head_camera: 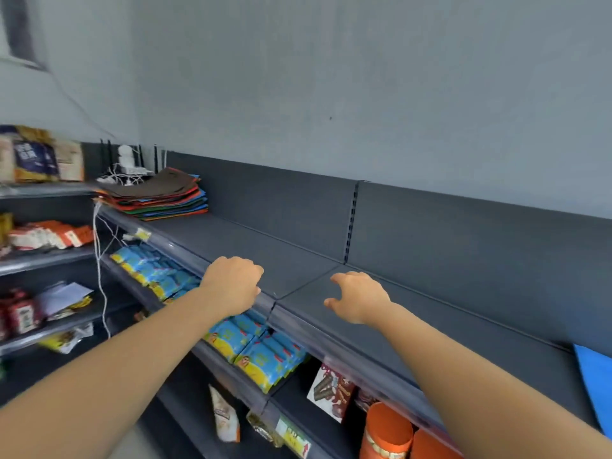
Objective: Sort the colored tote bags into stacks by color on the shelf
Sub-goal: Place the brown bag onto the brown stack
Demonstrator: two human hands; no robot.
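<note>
A mixed pile of folded tote bags [159,193] lies at the far left end of the dark grey top shelf [298,256], with a brown bag on top and red, blue, green and orange edges below. A single blue tote bag [596,379] lies on the same shelf at the right edge of the view. My left hand [233,281] hovers over the shelf's front lip with its fingers curled and nothing in them. My right hand [359,298] is above the shelf top, fingers spread and empty. Both hands are far from the pile.
Below the top shelf sit blue and yellow snack packets [261,352], a chocolate wafer box [331,392] and orange tubs [387,432]. A white cable [99,276] hangs down at the left. A power strip with plugs [129,167] stands behind the pile. Left shelves hold more packets.
</note>
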